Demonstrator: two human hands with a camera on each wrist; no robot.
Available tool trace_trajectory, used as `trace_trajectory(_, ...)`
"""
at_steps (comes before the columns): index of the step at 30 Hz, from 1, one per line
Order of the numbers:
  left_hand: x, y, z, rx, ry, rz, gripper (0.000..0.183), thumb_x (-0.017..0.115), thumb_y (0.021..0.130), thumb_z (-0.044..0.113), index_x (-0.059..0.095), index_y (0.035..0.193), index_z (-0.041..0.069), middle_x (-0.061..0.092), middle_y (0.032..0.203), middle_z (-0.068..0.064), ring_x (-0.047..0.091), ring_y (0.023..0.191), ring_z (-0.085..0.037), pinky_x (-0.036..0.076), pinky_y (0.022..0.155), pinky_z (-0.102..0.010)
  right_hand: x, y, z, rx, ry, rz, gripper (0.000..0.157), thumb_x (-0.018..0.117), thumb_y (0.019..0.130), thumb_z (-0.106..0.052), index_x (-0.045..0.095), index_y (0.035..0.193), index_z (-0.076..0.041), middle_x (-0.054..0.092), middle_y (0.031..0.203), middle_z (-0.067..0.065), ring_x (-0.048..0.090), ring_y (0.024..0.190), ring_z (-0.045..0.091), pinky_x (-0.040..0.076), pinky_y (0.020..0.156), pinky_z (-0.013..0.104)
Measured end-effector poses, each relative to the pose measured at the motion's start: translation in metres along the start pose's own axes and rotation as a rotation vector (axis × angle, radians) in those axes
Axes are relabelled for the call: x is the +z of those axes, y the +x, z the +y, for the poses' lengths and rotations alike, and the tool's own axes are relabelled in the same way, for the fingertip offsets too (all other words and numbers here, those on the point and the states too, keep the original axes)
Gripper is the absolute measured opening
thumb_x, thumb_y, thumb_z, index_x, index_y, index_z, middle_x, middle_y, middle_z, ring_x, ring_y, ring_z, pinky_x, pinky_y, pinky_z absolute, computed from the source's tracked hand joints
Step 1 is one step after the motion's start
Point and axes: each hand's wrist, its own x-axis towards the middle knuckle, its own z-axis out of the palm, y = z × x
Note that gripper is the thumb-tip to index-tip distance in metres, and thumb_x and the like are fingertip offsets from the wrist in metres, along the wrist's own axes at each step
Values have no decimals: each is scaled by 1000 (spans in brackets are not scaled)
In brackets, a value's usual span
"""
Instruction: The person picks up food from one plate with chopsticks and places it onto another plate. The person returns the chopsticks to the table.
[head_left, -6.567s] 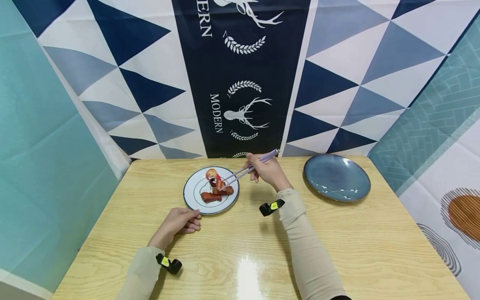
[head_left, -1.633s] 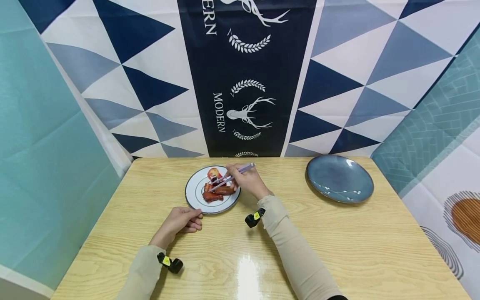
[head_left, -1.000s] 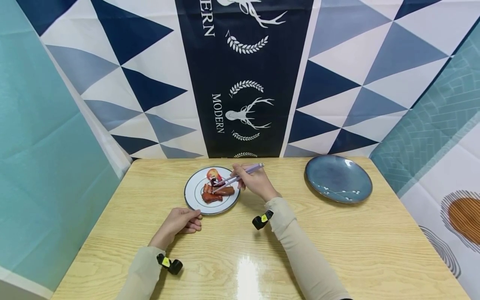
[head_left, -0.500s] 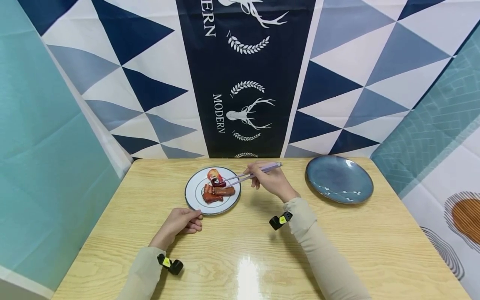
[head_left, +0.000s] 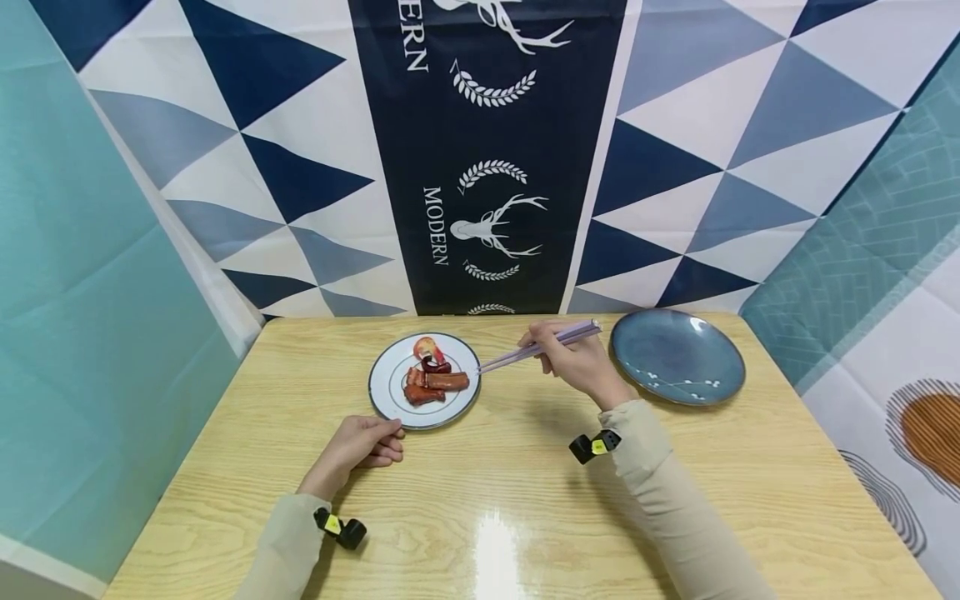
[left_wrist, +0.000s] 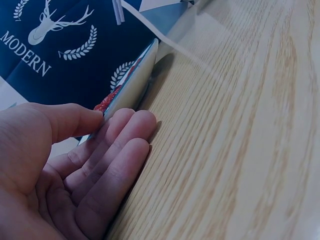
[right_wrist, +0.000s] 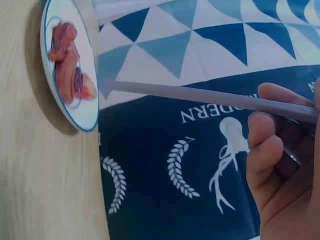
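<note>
A white plate with a blue rim (head_left: pixel 387 392) bears a brown sausage (head_left: pixel 448 382), a reddish drumstick-shaped piece (head_left: pixel 424 395), a striped meat slice (head_left: pixel 416 377), a dark curled piece (head_left: pixel 437 366) and a red-yellow piece (head_left: pixel 425 347). My left hand (head_left: pixel 367 442) pinches the plate's near rim between thumb and fingers. In the left wrist view, the plate's underside (left_wrist: pixel 135 82) rises past the fingertips. My right hand (head_left: pixel 573 358) holds a pair of lilac chopsticks (head_left: pixel 517 356), tips together near the plate's right rim. Nothing sits between the tips.
A dark blue plate with small white blossoms (head_left: pixel 678 358) stands at the back right, just beyond my right hand. The wooden table (head_left: pixel 450 508) ends at a patterned cloth wall (head_left: pixel 495 167). Teal cloth (head_left: pixel 90 292) closes the left side.
The striped slice, held up by the chopsticks earlier, now lies on the plate beside the sausage. My right hand has moved right with the chopsticks, tips closing. The left hand stays.
</note>
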Motion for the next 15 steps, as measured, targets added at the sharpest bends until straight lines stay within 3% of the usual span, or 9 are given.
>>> trace_trajectory(11, -3, 1, -2, 12, 3, 0, 32, 66, 102, 26, 74, 102, -4, 74, 75, -5, 70, 61, -8, 63, 61, -23, -20, -15, -6, -24, -54, 28, 34, 52, 109, -16, 78, 89, -7, 61, 59, 7, 53, 48, 18, 40, 39, 25)
trace_trajectory(15, -3, 3, -2, 12, 1, -6, 32, 65, 102, 26, 74, 103, -4, 74, 75, -4, 70, 62, -8, 63, 62, -23, -23, -18, -9, -86, -82, 8, 30, 53, 108, -12, 78, 90, -8, 61, 62, 4, 53, 50, 12, 39, 39, 24)
